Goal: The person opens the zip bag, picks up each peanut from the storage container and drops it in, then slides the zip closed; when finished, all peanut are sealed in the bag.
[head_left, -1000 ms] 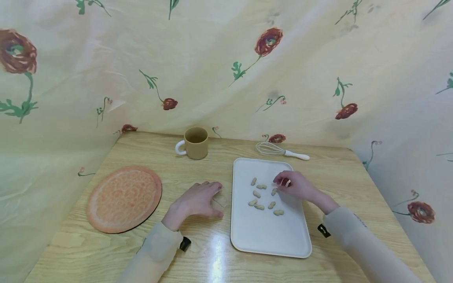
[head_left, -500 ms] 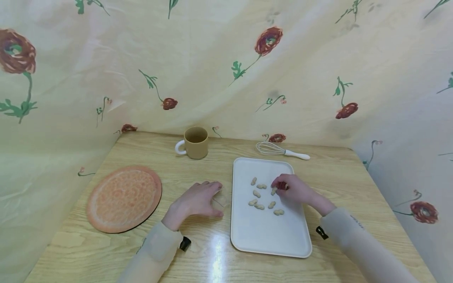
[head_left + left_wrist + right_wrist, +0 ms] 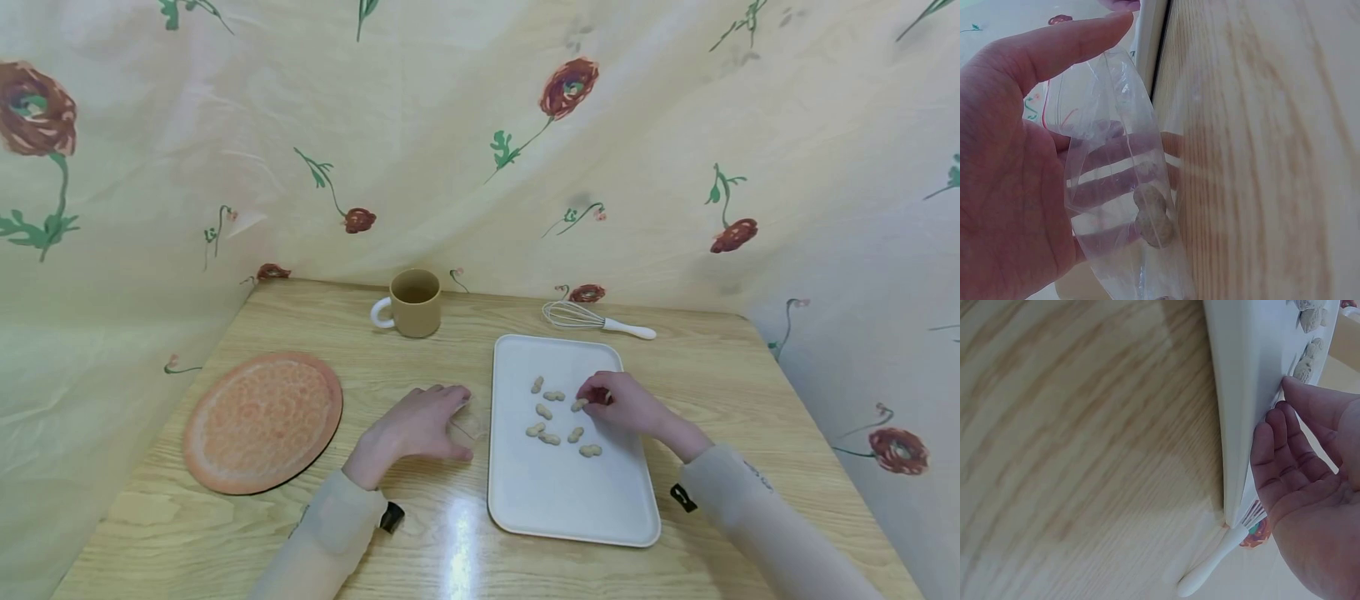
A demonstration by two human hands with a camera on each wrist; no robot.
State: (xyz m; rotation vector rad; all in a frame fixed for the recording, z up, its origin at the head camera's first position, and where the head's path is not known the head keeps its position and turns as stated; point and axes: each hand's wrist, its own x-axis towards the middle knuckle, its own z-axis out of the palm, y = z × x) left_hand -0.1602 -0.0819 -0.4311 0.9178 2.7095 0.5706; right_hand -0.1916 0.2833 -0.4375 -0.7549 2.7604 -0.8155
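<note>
A clear plastic zip bag (image 3: pixel 1107 162) stands on the table with a peanut (image 3: pixel 1154 215) showing through its side. My left hand (image 3: pixel 408 429) holds the bag, its fingers behind the film and the thumb at the upper edge. Over the white tray (image 3: pixel 573 500), the fingertips of my right hand (image 3: pixel 628 404) pinch a peanut (image 3: pixel 578 405) at the tray's surface; in the right wrist view the fingers mostly hide it. Several other peanuts (image 3: pixel 550 438) lie scattered across the tray's middle.
A tan mug (image 3: pixel 417 317) with a white handle stands at the back. Behind the tray lies a whisk (image 3: pixel 600 322). On the left is a round orange-pink mat (image 3: pixel 262 421). Floral cloth (image 3: pixel 465 150) hangs around the table.
My right hand has come slightly lower onto the peanut and its fingertips have closed on it. That peanut has turned a little. The left hand and the bag have stayed in place.
</note>
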